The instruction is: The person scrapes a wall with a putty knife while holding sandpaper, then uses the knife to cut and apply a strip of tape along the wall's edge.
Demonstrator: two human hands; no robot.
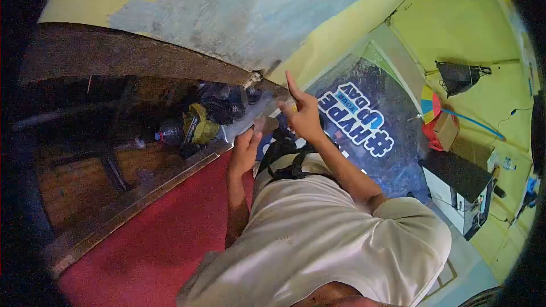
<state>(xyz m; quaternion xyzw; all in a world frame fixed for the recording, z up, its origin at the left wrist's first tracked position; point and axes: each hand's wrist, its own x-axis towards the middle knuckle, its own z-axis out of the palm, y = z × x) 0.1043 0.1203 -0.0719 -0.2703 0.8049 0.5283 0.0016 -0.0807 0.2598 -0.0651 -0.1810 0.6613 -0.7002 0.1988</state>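
Observation:
My left hand (pixel 244 150) is closed, thumb uppermost, low in front of my body. A small brownish flat piece (pixel 265 124) shows at its fingertips; its kind is too blurred to tell. My right hand (pixel 304 116) is up and to the right, beside the wall's lower corner. Its index finger points upward while the other fingers curl in. Something small and pale yellow (pixel 292 104) shows at those curled fingers, too blurred to name. A strip of clear plastic-like sheet (pixel 250 115) lies behind my hands, at the end of the dark opening.
Left is a dark wooden recess (pixel 114 165) with a plastic bottle (pixel 169 136) and yellow bag (pixel 203 126). A red surface (pixel 153 216) lies below. Right are a dark printed floor sheet (pixel 392 119), a black-topped cabinet (pixel 458 173) and a hanging black bag (pixel 462 78). A patchy painted wall (pixel 239 17) rises ahead.

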